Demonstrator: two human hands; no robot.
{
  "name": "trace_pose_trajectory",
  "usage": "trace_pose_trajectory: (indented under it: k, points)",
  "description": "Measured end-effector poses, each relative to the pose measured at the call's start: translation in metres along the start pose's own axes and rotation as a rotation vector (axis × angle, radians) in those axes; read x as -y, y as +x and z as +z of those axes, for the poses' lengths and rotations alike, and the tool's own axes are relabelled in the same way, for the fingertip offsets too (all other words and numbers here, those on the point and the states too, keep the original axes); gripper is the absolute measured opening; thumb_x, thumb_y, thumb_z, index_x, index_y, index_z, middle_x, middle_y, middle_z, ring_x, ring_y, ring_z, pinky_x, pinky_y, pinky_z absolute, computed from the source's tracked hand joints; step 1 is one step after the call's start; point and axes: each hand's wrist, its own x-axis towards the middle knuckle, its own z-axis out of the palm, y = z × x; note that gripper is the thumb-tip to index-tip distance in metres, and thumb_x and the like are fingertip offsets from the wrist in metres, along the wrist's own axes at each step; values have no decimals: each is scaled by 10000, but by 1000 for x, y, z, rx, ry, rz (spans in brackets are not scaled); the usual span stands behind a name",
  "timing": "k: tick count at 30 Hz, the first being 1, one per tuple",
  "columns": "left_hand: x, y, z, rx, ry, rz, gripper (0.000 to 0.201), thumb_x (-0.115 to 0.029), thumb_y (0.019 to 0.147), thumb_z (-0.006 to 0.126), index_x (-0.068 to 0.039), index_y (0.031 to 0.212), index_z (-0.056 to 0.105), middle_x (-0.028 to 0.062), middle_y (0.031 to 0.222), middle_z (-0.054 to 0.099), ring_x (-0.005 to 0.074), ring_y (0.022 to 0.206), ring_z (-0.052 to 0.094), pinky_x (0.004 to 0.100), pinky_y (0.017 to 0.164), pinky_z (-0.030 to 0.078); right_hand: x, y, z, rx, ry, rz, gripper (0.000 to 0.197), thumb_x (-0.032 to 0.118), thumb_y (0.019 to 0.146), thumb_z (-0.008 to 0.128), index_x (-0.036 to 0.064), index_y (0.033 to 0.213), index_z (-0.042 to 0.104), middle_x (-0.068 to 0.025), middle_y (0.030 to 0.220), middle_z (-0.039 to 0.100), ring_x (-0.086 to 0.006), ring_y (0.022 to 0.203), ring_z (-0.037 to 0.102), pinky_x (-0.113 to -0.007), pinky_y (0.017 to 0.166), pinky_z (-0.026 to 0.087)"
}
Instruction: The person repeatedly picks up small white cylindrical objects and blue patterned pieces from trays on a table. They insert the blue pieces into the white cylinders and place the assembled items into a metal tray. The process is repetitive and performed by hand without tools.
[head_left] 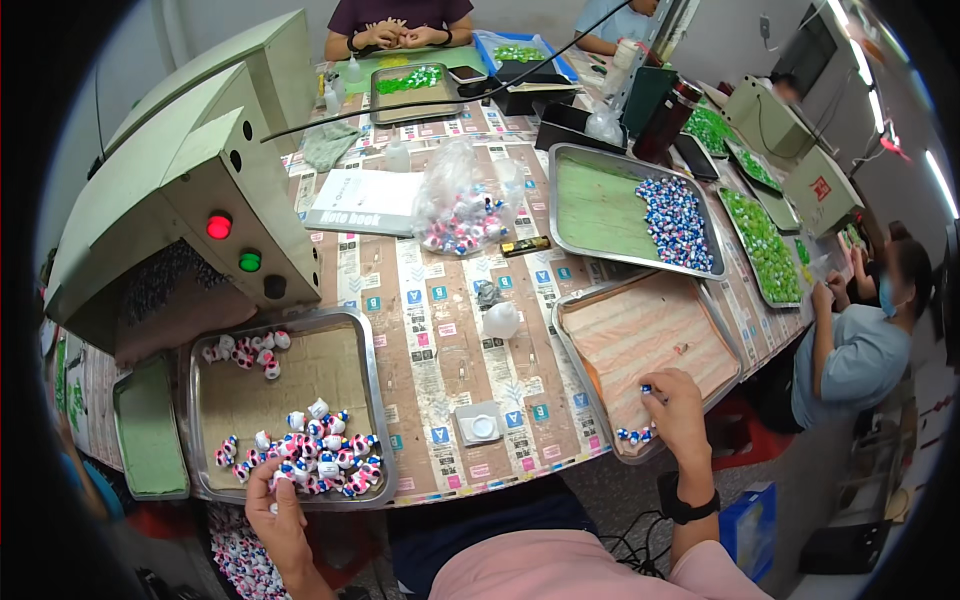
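Steel tray (pixel 372 380) at seven o'clock holds small pink-and-blue pieces (pixel 318 462); left hand (pixel 268 500) pinches some there, right hand (pixel 676 405) pinches one over the padded tray (pixel 725 340) at four o'clock. Sorting seems underway; placing neatly needs care.

A long worktable (pixel 440 330) under printed paper fills a grey-walled, strip-lit room.

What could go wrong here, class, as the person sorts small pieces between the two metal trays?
1. The left hand digs into small red, white and blue pieces heaped against the near rim of the left metal tray; some might spill over.
2. The right hand holds pieces over the pink-lined metal tray, which overhangs the table edge and could tip.
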Motion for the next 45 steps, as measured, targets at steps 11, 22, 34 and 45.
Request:
trace_pose_trajectory:
  k: [11, 22, 34, 45]
  points:
    - [10, 17, -1, -143, 472, 263, 276, 1, 836, 645, -15, 1111, 647, 80, 1095, 587, 141, 897, 544, 226, 665, 406, 46, 6, 2, 247, 1067, 368, 224, 38, 915, 594, -45, 1117, 641, -88, 934, 681, -117, 829, 649, -238, 750, 532]
    - [-14, -19, 39, -228, 367, 334, 143, -11, 855, 599, -7, 990, 642, 60, 917, 518, 149, 782, 478, 283, 673, 409, 107, -11, 45, 542, 1230, 414, 216, 58, 944, 583, -25, 1135, 639, -88, 972, 668, -131, 834, 671, -225, 737, 552]
    - [-2, -62, 96, 632, -875, -557, 244, -2, 943, 507, -58, 1174, 450, 87, 1068, 538, 178, 1000, 565, 322, 933, 469, 158, -4, 76, 183, 400, -392, 145, -7, 793, 680, 20, 934, 691, -113, 866, 655, -282, 827, 618, -353, 716, 494]
    - [11, -54, 90, 720, -1031, -597, 312, -178, 1018, 471, -33, 1291, 432, 77, 1072, 562, 142, 875, 575, 294, 797, 501, 160, -4, 78, 169, 338, -455, 140, -6, 775, 685, 34, 909, 687, -110, 862, 660, -294, 808, 602, -374, 718, 482]
